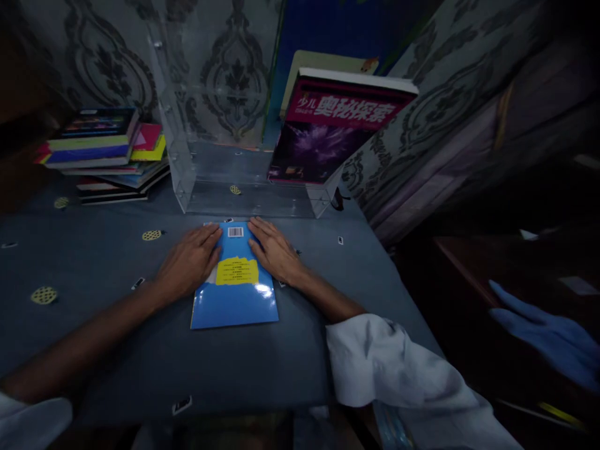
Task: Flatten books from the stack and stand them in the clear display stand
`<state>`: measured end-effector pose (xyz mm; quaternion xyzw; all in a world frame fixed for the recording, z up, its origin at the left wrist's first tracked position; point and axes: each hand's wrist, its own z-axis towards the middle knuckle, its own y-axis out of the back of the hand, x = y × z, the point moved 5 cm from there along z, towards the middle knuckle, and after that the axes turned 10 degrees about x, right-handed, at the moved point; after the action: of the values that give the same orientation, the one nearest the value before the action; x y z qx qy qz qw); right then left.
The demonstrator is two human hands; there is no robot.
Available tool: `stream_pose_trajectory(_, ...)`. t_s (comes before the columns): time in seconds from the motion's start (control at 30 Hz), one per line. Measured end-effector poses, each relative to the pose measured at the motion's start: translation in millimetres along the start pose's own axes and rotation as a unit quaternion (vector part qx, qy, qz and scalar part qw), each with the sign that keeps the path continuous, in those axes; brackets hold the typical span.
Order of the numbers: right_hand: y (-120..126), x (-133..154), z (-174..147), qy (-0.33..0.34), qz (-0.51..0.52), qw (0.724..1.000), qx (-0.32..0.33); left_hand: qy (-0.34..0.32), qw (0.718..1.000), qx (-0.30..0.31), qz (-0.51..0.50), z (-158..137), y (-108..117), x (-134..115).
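A thin blue book [234, 306] with a barcode and a yellow text patch lies flat on the table, its lower edge toward me. My left hand [193, 257] rests along the book's upper left side, fingers stretched forward with the fingertips on the cover. On the opposite side, my right hand [273, 249] lies with its fingers extended over the upper right edge. Both hands are open and press lightly or rest there; neither wraps round the book. Just beyond stands a clear acrylic book rack [244, 200], with a purple-red book [335, 128] leaning upright at its right end.
A stack of several books [100, 150] sits at the back left of the dark, patterned tablecloth [112, 356]. Patterned wallpaper [117, 62] rises behind the rack. The table's right edge drops toward a dark floor area, where a blue glove-like shape [548, 331] lies.
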<state>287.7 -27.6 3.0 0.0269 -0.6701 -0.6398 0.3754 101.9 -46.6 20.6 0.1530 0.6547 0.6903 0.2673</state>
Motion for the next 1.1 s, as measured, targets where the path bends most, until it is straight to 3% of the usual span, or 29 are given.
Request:
stream_pose_trajectory(0.43,-1.0,-10.0,4.0,0.039,0.057,0.998,-0.007,-0.045,0.998,0.032,0.010,24.3,-4.8,-5.0)
stream_pose_trajectory(0.57,3.9,-19.2,4.6,0.040,0.151,0.987,-0.023,-0.085,0.996,0.032,0.004,41.6,-6.9,-15.2)
stream_pose_trajectory(0.7,9.3,-31.5,7.6,0.035,0.282,0.958,-0.030,-0.123,0.991,0.048,0.024,56.4,-9.3,-23.9)
stream_pose_trajectory(0.83,11.7,-38.6,11.5,0.036,0.341,0.939,-0.021,-0.162,0.985,0.059,0.023,64.7,-8.6,-25.7)
stream_pose_trajectory(1.0,6.0,-43.0,17.3,0.048,0.359,0.931,-0.032,-0.153,0.987,0.053,0.006,66.0,-8.8,-22.0)
stream_pose_trajectory(1.1,3.2,-40.6,14.5,0.058,0.301,0.951,-0.052,-0.140,0.989,0.036,0.000,64.6,-8.9,-22.2)
